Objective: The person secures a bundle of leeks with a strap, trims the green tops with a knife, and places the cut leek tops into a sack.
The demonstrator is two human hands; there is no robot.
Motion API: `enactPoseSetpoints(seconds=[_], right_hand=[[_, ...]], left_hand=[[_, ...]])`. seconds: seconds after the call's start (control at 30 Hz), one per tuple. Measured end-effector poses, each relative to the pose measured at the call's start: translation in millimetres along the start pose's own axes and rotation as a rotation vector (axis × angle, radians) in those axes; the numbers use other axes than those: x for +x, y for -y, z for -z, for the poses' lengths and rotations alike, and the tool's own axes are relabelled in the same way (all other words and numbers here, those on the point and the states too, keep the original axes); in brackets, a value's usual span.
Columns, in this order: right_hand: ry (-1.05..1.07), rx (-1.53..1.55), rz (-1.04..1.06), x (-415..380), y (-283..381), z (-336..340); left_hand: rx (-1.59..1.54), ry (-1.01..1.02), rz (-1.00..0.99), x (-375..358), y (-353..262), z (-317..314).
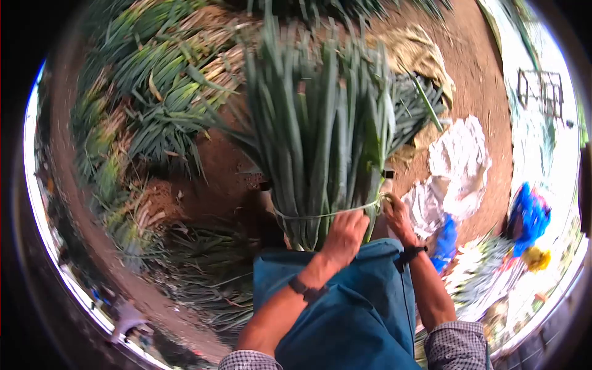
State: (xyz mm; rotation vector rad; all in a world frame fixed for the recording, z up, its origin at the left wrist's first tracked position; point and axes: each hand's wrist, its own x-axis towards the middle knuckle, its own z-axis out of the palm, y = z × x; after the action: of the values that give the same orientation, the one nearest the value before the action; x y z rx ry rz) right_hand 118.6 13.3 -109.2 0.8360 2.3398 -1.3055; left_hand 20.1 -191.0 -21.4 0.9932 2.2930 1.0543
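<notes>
A large upright bundle of green onions stands in front of my blue apron, its leaves pointing away from me. A thin pale tie runs round its lower part. My left hand is closed at the front of the bundle, against the tie, with a dark band on the wrist. At the bundle's right side, my right hand is pinched at the end of the tie. The lower ends of the stalks are hidden behind the apron.
Heaps of green onions lie at the left and lower left. To the right are a tan sack, a white plastic sheet, blue bags and a metal frame. More onions lie at the lower right.
</notes>
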Motion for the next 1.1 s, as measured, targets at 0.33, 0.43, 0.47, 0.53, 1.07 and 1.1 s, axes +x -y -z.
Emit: enactPoseSetpoints(seconds=[0.33,0.43,0.47,0.53,1.07,1.1], right_hand=[[0.374,-0.146,-0.096,-30.1,160.7,-36.0],[0.395,0.010,-0.194,-1.8,175.4,-53.6],[0.361,-0.165,-0.103,8.0,180.4,-60.1],[0.286,-0.294,0.010,22.0,166.7,-77.8],[0.358,-0.048,-0.075,-4.9,185.6,-100.5],[0.288,-0.079,-0.023,-4.6,185.5,-104.2]], left_hand=[[-0.381,-0.547,0.700,-138.9,126.4,46.1],[-0.220,-0.523,0.693,-104.5,140.2,23.6],[-0.071,-0.527,0.717,-91.4,140.6,9.6],[-0.084,-0.499,0.799,-78.8,136.7,5.2],[-0.091,-0.483,0.858,-78.9,136.8,3.4],[-0.029,-0.471,0.845,-81.3,136.7,-5.2]])
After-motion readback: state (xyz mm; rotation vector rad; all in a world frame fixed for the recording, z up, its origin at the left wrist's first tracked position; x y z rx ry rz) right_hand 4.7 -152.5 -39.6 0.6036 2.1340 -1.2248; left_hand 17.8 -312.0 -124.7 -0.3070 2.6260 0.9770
